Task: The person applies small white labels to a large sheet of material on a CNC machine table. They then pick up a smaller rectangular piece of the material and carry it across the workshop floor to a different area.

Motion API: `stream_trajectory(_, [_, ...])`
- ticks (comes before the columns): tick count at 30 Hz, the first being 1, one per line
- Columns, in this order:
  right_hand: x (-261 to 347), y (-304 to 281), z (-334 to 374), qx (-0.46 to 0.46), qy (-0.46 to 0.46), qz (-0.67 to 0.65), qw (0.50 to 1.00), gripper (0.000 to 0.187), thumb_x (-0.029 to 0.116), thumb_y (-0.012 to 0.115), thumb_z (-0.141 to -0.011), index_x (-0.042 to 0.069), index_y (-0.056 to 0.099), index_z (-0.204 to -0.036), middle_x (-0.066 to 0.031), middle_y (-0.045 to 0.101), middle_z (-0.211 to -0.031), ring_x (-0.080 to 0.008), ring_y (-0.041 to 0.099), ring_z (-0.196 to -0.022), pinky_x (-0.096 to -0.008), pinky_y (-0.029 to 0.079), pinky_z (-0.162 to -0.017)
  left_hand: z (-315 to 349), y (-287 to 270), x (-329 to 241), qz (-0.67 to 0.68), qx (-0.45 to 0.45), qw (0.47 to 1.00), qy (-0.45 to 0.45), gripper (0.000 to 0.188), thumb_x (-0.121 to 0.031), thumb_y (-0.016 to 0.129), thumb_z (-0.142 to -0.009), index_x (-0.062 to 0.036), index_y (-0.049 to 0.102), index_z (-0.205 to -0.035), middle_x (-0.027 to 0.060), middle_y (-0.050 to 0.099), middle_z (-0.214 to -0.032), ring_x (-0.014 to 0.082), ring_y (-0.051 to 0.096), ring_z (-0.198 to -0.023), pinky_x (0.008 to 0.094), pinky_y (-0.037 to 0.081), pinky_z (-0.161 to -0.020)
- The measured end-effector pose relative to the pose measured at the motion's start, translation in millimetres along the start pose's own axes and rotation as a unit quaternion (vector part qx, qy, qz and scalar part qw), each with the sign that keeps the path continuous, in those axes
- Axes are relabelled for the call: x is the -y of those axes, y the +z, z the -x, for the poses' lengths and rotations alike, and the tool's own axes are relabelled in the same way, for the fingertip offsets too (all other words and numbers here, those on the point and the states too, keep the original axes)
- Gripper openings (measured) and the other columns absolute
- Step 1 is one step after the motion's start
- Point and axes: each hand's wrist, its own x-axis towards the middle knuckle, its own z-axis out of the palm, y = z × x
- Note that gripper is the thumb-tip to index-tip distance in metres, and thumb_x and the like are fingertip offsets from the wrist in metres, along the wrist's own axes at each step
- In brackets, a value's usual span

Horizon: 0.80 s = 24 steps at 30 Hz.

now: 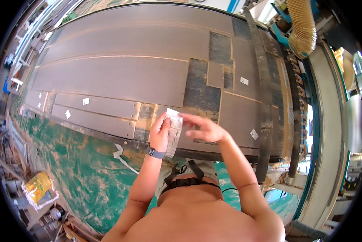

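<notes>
I see the left hand (159,132) clamped on a paper strip (174,132); the right hand (208,129), fingers loosely apart, is at its upper edge.

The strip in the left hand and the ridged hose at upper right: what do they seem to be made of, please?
The strip: probably matte white paper, being thin and printed. The hose: likely translucent plastic, glossy and yellowish, with ridges catching light.

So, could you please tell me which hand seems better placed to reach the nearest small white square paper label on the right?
The right hand, probably: it is nearer that small white label on the flat brown board, while the left hand grips the long white printed paper strip.
</notes>
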Motion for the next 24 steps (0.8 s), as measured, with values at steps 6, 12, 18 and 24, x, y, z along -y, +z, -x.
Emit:
stream_trajectory(6, [-19.4, 16.0, 7.0, -0.196, -0.001, -0.133, 0.972, 0.043, 0.015, 0.058, -0.089, 0.004, 0.050, -0.130, -0.0107, 0.056, -0.119, -0.0196, 0.054, -0.107, -0.0329, 0.044, -0.091, 16.1, -3.6, 7.2, 0.114, 0.142, 0.977, -0.112, 0.036, -0.010, 0.063, -0.086, 0.0004, 0.054, -0.120, 0.0036, 0.062, -0.106, 0.0114, 0.057, -0.094, 0.0274, 0.044, -0.085])
stream_trajectory(12, [-50.4, -14.4, 22.0, -0.280, 0.000, 0.447, 0.849, 0.026, 0.026, 0.064, -0.079, 0.004, 0.063, -0.092, -0.0131, 0.063, -0.084, -0.0332, 0.060, -0.083, -0.0440, 0.046, -0.072, 2.0, 20.7, 37.9, 0.035, 0.138, 0.969, -0.202, 0.012, -0.005, 0.055, -0.086, -0.0015, 0.061, -0.095, -0.0005, 0.061, -0.079, 0.0056, 0.054, -0.067, 0.0231, 0.045, -0.059])
stream_trajectory(18, [-136.1, -80.7, -17.1, -0.082, -0.031, 0.294, 0.952, 0.024, 0.029, 0.056, -0.084, 0.006, 0.063, -0.076, -0.0144, 0.062, -0.082, -0.0339, 0.060, -0.083, -0.0455, 0.046, -0.069, -26.3, 34.3, 68.3, -0.043, 0.120, 0.971, -0.202, 0.043, 0.002, 0.054, -0.083, 0.0025, 0.054, -0.126, 0.0083, 0.063, -0.109, 0.0132, 0.060, -0.089, 0.0260, 0.048, -0.079])
stream_trajectory(24, [-171.1, -267.9, -108.4, -0.319, 0.130, 0.194, 0.918, 0.017, 0.020, 0.055, -0.085, 0.006, 0.062, -0.078, -0.0125, 0.060, -0.073, -0.0289, 0.059, -0.070, -0.0410, 0.047, -0.065, -31.0, 20.6, 96.8, -0.089, -0.045, 0.964, -0.246, 0.024, 0.001, 0.053, -0.084, 0.0026, 0.061, -0.106, 0.0066, 0.065, -0.097, 0.0136, 0.060, -0.085, 0.0272, 0.048, -0.078])
